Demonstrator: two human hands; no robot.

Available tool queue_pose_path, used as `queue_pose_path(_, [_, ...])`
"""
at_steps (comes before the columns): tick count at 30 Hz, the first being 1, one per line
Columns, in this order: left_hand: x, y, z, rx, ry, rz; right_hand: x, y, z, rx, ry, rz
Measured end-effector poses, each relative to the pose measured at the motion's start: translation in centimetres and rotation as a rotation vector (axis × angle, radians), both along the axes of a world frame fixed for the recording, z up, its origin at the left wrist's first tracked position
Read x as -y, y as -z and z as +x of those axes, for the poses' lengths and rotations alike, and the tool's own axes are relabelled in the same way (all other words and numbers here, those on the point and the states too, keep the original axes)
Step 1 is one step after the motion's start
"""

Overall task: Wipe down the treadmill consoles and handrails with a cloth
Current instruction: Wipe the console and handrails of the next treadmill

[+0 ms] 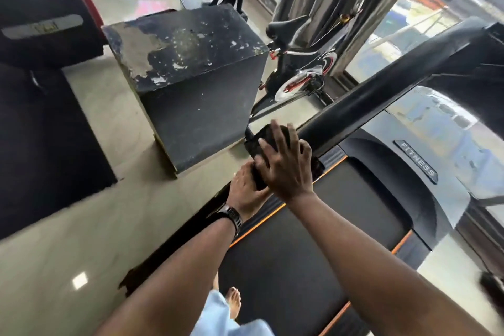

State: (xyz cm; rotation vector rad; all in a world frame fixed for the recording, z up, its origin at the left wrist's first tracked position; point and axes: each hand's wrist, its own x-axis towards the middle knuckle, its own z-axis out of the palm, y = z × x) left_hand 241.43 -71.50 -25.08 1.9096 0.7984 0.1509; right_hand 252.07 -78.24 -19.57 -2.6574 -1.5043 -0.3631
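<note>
A soft, light cloth (pixel 259 144) is pressed over the near rail (pixel 381 95) end by the spread right hand (pixel 286 169) and pinched below by the left hand (pixel 245 191).

My handrail (pixel 381 98) runs clear toward two o'clock. At eleven o'clock the worn black box (pixel 191 73) stands near its end, with only a narrow strip of floor (pixel 90 226) between. The belt (pixel 313 240) at five o'clock lies open.
</note>
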Motion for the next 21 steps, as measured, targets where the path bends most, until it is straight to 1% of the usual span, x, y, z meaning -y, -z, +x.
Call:
queue_pose_path(3, [0.2,2.0,-0.9,-0.033,-0.026,0.013,0.1,1.0,-0.1,0.088,-0.128,-0.167])
queue_pose_path(6, [0.1,2.8,-1.0,-0.058,-0.079,0.008,-0.8,0.1,1.9,0.194,-0.261,-0.323])
queue_pose_path(8, [0.2,2.9,-0.8,-0.073,-0.092,0.015,-2.4,-0.8,2.7,0.175,-0.248,-0.395])
queue_pose_path(10, [0.4,3.1,-0.8,-0.093,-0.078,0.009,-3.0,-0.7,1.7,0.14,-0.158,-0.383])
queue_pose_path(11, [0.5,3.1,-0.9,-0.103,-0.071,0.01,-2.7,-0.3,0.9,0.137,-0.147,-0.363])
queue_pose_path(12, [0.5,3.2,-0.8,-0.119,-0.046,0.026,-2.2,0.3,0.1,0.144,-0.177,-0.357])
queue_pose_path(14, [0.5,3.6,-0.7,-0.154,-0.009,0.051,-0.8,1.6,-1.1,0.192,-0.342,-0.394])
queue_pose_path(16, [0.4,4.2,-0.7,-0.132,-0.082,0.059,-1.3,1.5,-0.8,0.196,-0.449,-0.474])
queue_pose_path(18, [0.4,4.4,-0.7,-0.117,-0.165,0.037,-3.5,0.2,-0.1,0.158,-0.411,-0.532])
queue_pose_path(19, [0.4,4.6,-0.8,-0.113,-0.175,0.042,-4.4,-0.6,0.3,0.118,-0.334,-0.563])
queue_pose_path(21, [0.5,4.6,-1.0,-0.117,-0.165,0.049,-4.9,-1.2,1.1,0.046,-0.151,-0.53])
